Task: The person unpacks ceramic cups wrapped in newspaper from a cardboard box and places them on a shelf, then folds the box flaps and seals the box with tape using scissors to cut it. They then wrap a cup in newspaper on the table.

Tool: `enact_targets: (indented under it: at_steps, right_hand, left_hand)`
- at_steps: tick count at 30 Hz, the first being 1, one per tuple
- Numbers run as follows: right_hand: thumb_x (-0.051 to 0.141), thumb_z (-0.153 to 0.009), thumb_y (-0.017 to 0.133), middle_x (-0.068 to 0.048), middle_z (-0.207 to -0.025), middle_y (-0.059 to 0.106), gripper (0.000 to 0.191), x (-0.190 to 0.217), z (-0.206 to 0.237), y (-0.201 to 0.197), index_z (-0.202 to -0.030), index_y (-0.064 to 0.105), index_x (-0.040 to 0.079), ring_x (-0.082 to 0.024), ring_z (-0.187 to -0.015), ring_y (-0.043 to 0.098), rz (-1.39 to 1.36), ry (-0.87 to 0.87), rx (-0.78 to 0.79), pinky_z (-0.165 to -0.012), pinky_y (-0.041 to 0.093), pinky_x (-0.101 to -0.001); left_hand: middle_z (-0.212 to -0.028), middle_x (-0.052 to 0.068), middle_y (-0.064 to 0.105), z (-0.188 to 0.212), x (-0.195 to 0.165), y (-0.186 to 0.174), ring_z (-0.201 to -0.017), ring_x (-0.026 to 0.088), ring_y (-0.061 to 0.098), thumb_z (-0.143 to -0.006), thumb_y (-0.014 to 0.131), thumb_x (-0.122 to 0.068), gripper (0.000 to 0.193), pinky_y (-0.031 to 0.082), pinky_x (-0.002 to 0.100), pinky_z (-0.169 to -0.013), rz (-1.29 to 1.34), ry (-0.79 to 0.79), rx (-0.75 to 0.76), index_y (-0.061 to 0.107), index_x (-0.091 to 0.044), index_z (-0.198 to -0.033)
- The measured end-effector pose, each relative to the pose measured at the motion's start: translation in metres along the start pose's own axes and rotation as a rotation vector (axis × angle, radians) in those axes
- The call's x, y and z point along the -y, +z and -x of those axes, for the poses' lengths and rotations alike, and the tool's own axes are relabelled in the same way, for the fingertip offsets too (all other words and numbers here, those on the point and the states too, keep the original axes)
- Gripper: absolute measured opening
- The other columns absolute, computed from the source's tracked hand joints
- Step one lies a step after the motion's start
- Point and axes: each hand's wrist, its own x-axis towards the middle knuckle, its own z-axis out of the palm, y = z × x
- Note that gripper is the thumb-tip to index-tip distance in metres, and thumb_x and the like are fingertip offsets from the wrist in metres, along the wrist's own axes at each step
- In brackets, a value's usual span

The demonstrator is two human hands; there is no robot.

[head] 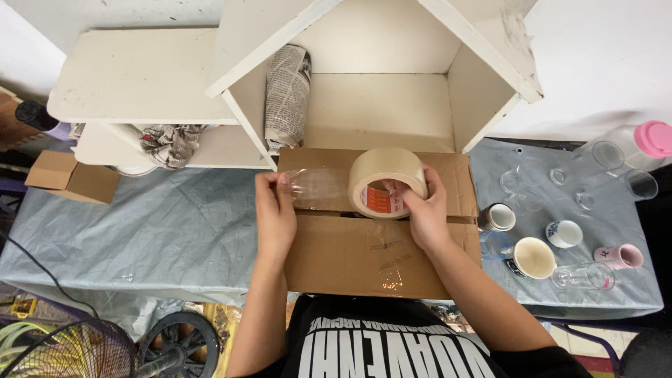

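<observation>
A brown cardboard box [350, 259] lies flat-topped on the table in front of me, its two flaps meeting in a seam. My right hand [423, 210] grips a wide roll of clear packing tape [387, 180] held above the seam. A strip of clear tape [318, 189] stretches left from the roll. My left hand [274, 210] pinches the free end of that strip at the box's left edge.
A white wooden shelf unit [381, 98] stands behind the box with a newspaper-wrapped bundle [287, 94] inside. Several cups [535, 255] and clear glasses [584, 276] sit at right, with a pink-lidded bottle [640, 143]. A small cardboard box [70, 176] lies far left. A fan [77, 353] is below.
</observation>
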Motion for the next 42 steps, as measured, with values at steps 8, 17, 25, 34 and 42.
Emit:
enact_targets:
  at_steps: [8, 17, 25, 34, 42]
  right_hand:
    - [-0.002, -0.087, 0.074, -0.009, -0.120, 0.060, 0.051, -0.024, 0.009, 0.014, -0.126, 0.042, 0.003, -0.015, -0.116, 0.060, 0.411, -0.098, 0.419, -0.098, 0.052, -0.0328]
    - [0.008, -0.077, 0.083, -0.016, -0.129, 0.054, 0.078, -0.005, 0.004, 0.067, -0.136, 0.031, 0.004, -0.025, -0.119, 0.060, 0.704, -0.148, 0.478, -0.094, 0.054, -0.0381]
    - [0.007, -0.076, 0.084, -0.014, -0.122, 0.062, 0.074, -0.011, -0.007, 0.089, -0.136, 0.042, 0.005, -0.027, -0.113, 0.065, 0.714, -0.360, 0.550, -0.094, 0.055, -0.0383]
    - [0.003, -0.077, 0.080, -0.015, -0.131, 0.057, 0.073, -0.002, -0.001, 0.107, -0.141, 0.045, 0.001, -0.029, -0.116, 0.063, 0.498, -0.467, 0.585, -0.095, 0.057, -0.0372]
    - [0.001, -0.073, 0.080, -0.014, -0.124, 0.064, 0.075, 0.021, -0.005, 0.109, -0.143, 0.052, 0.003, -0.027, -0.103, 0.063, 0.646, -0.614, 0.577, -0.089, 0.056, -0.0362]
  left_hand:
    - [-0.076, -0.003, 0.045, 0.002, 0.052, -0.031, -0.067, 0.004, 0.040, -0.110, 0.054, -0.022, 0.020, 0.051, 0.023, -0.062, 0.208, -0.142, -0.224, 0.051, -0.004, -0.103]
    - [-0.073, -0.003, 0.047, 0.002, 0.096, -0.041, -0.064, 0.005, 0.045, -0.106, 0.054, -0.032, 0.024, 0.056, 0.029, -0.056, 0.284, -0.390, -0.307, 0.052, -0.007, -0.107]
    - [-0.075, -0.003, 0.046, -0.003, 0.157, -0.073, -0.067, 0.006, 0.046, -0.104, 0.060, -0.035, 0.026, 0.056, 0.029, -0.058, 0.420, -0.588, -0.317, 0.059, -0.009, -0.101]
    - [-0.078, -0.003, 0.052, -0.002, 0.180, -0.061, -0.071, 0.009, 0.051, -0.102, 0.062, -0.037, 0.027, 0.050, 0.029, -0.062, 0.397, -0.778, -0.046, 0.062, -0.011, -0.104]
    - [-0.100, 0.006, 0.073, 0.007, 0.199, -0.029, -0.094, 0.018, 0.066, -0.102, 0.061, -0.034, 0.036, 0.054, 0.033, -0.083, 0.097, -0.460, 0.165, 0.067, -0.001, -0.114]
